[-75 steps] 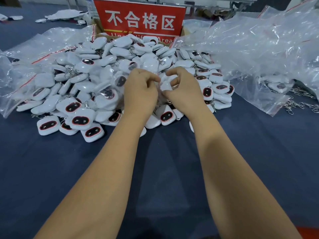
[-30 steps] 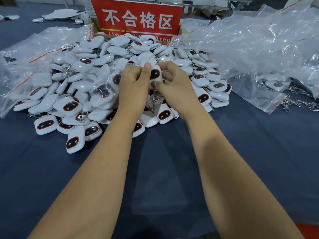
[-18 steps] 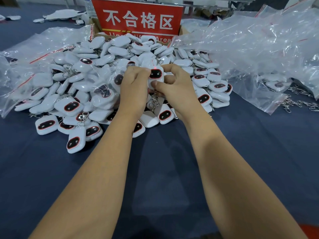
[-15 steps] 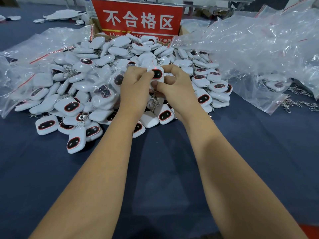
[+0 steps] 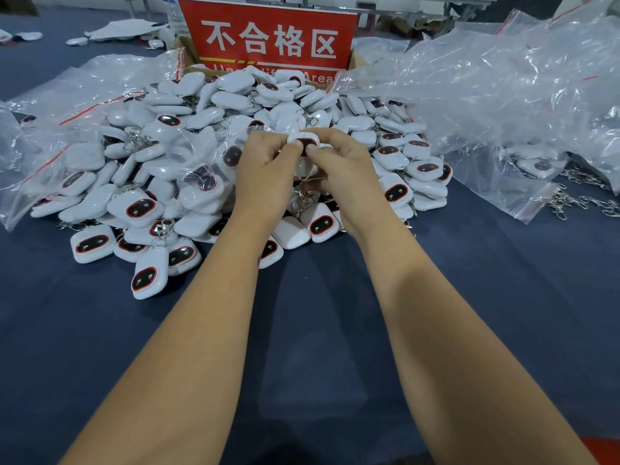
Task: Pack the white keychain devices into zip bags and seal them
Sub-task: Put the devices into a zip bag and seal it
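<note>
A big heap of white keychain devices (image 5: 214, 156) with dark, red-rimmed screens lies on the blue table. Above its middle, my left hand (image 5: 265, 176) and my right hand (image 5: 345, 169) together pinch one white device (image 5: 303, 139), screen towards me, thumbs on its lower edge. Its metal keychain clip (image 5: 302, 196) dangles below between my wrists. Clear zip bags (image 5: 523, 95) with red seal strips are piled at the right. Whether the held device sits inside a bag cannot be seen.
A red sign (image 5: 271, 38) stands in a cardboard box behind the heap. More clear bags (image 5: 40, 142) cover devices at the left. Loose metal chains (image 5: 583, 196) lie at the far right. Bare blue tablecloth (image 5: 318, 330) spreads in front.
Both hands lifted one device out of the heap and now hold it screen-up between the fingertips. A few devices at the heap's front left have shifted.
</note>
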Tool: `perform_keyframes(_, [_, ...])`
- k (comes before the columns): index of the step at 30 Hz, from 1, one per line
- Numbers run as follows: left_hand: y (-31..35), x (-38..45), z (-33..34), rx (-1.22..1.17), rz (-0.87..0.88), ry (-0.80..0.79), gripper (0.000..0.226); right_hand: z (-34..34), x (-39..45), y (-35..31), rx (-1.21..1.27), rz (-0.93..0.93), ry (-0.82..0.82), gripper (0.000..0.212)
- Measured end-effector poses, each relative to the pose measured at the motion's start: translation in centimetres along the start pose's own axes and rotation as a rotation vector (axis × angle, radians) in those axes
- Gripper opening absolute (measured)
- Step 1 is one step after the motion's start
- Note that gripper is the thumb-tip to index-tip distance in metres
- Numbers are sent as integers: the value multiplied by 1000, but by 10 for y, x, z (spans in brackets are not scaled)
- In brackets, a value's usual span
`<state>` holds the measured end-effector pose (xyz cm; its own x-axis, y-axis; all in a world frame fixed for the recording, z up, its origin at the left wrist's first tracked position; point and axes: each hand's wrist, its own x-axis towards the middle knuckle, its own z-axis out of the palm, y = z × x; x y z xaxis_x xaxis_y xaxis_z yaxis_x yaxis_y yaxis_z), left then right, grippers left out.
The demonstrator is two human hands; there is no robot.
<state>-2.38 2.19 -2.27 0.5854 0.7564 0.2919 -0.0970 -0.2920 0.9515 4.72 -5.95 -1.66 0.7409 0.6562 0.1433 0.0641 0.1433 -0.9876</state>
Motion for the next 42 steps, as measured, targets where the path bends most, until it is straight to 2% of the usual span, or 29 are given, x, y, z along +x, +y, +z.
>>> perform_keyframes(4, [3,-2,-1,-16,-7,-15,26,-1,-1,1,-43,-30,-14,20])
perform_keyframes(8, [5,-4,-1,-22,-8,-35,39,-2,-3,0,-65,-52,-3,23])
perform_keyframes(19, [8,-6,-1,42,13,-45,26,1,-2,-2,-88,-76,14,23])
perform_keyframes(24, [3,-4,-2,68,30,-45,31,0,-4,-3,-84,-69,10,23])
perform_keyframes(29, [1,-1,-2,77,40,-52,23,-1,-4,-3,-74,-60,1,23])
perform_keyframes(42, [4,-5,-2,12,40,11,31,1,-3,-6,-66,-2,58,17])
